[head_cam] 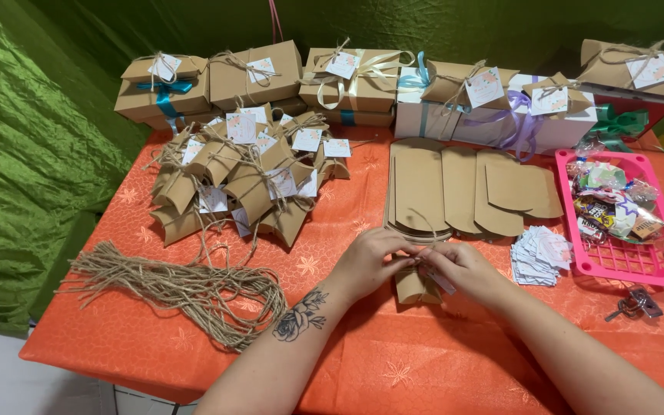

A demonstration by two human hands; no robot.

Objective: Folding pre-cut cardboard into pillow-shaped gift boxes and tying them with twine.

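Two hands meet at the middle of the orange tablecloth (424,361) in the head view. The left hand (369,261) and the right hand (463,267) both pinch closed on a small brown paper box (413,286), which stands on the cloth just in front of them; a white tag (441,281) shows at the right fingers. Behind the hands lies a stack of flat brown blanks (463,192). A heap of finished tagged boxes (244,180) sits to the left, with a bundle of twine (178,288) near it. A pile of white tags (541,255) lies beside a pink tray (639,261) of sweets on the right.
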